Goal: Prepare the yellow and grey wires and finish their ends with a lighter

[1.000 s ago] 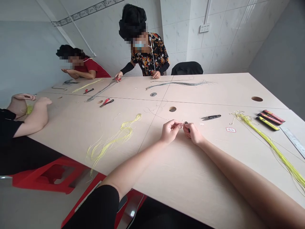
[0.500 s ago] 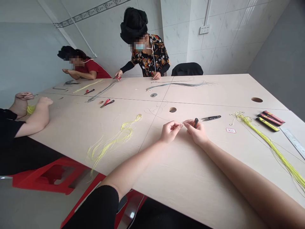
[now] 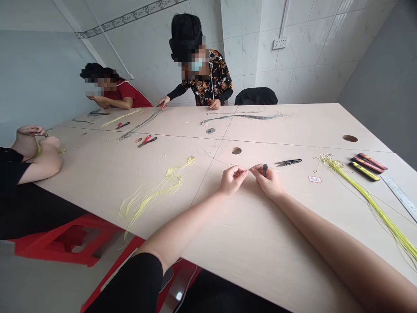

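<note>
Left of the thread snips, pinching fine thread in the left grip, clasping a small black tool in the right grip, easing both together.

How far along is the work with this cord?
Done, it seems: a loose yellow cord lies spread out left of your hands. In hand: your left hand pinches a fine strand, too thin to make out, and your right hand holds a small black cylinder. Left: the long yellow cord bundle lies off to the right, untouched.
</note>
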### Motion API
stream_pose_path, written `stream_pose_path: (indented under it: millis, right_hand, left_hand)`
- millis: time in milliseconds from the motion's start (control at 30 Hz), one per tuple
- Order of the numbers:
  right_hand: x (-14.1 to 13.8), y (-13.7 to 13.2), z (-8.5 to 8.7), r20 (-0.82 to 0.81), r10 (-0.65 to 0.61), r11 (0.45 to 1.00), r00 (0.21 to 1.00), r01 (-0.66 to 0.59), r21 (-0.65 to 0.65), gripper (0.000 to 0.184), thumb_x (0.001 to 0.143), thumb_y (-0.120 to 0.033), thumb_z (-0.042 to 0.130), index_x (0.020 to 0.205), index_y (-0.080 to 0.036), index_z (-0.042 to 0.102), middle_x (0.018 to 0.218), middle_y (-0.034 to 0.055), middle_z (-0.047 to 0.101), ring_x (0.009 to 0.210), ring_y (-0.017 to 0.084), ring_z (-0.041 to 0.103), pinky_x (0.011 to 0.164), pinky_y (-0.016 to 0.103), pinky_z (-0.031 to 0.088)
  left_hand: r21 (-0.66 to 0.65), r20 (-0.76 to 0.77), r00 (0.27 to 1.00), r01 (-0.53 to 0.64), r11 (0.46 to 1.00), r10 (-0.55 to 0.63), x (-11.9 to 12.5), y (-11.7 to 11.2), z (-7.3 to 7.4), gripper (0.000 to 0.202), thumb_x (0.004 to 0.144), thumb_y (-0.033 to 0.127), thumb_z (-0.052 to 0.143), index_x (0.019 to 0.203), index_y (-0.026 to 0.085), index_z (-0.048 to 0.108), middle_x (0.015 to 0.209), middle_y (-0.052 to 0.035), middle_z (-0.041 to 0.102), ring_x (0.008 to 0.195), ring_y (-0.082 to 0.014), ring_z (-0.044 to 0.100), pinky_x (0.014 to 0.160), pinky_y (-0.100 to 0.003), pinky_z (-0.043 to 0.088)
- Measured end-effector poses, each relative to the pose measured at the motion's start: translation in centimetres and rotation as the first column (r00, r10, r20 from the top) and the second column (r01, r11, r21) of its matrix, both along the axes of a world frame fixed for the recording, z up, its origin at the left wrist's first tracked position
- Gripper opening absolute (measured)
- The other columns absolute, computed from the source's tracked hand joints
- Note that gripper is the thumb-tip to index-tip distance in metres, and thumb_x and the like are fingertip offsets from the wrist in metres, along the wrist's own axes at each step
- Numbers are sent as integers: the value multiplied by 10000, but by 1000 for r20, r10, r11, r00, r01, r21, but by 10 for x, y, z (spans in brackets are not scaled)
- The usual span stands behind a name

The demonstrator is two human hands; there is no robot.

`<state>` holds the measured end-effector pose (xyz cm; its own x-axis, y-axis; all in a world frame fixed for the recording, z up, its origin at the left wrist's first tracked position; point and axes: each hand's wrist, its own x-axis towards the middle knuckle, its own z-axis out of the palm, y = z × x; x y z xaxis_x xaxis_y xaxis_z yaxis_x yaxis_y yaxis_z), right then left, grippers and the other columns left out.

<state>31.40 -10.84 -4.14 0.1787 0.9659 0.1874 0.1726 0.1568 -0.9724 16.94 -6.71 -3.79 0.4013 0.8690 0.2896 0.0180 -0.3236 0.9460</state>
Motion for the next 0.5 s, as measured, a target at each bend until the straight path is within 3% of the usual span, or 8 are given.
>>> stream_pose_path:
  millis: [133, 300, 400, 500]
  right_hand:
    - [7, 4, 1, 115, -101, 992, 988, 91, 83, 323, 800, -491, 529, 743, -173, 541, 560, -31, 427, 509, 97, 391, 514, 250, 335]
    - [38, 12, 21, 204, -280, 956, 938, 251, 154, 243, 819, -417, 524, 746, -186, 497, 516, -58, 356, 463, 88, 353, 471, 233, 301]
    - [62, 10, 56, 274, -427, 900, 862, 374, 224, 158, 813, -299, 524, 722, -169, 516, 494, -60, 357, 443, 72, 312, 442, 225, 253]
    - [90, -3, 109, 382, -569, 820, 729, 466, 333, 115, 800, -200, 539, 709, -136, 571, 513, -52, 395, 466, 51, 319, 473, 231, 264]
  left_hand:
    - [41, -53, 998, 30, 999, -28, -4, 2, -1, 279, 812, 419, 545, 722, 157, 575, 655, -2, 568, 603, -109, 506, 551, -228, 388]
    - [288, -110, 994, 16, 958, 17, -8, 4, 0, 177, 834, 326, 502, 786, 175, 582, 798, -31, 628, 780, -145, 580, 724, -269, 456]
    - [412, -171, 985, 46, 910, 28, -8, 5, -2, 103, 812, 262, 513, 789, 183, 574, 795, -31, 624, 786, -151, 584, 752, -284, 461]
    - [489, -231, 972, 69, 870, 53, -8, 6, -5, 78, 801, 215, 505, 807, 187, 578, 795, -29, 630, 785, -156, 592, 775, -301, 455]
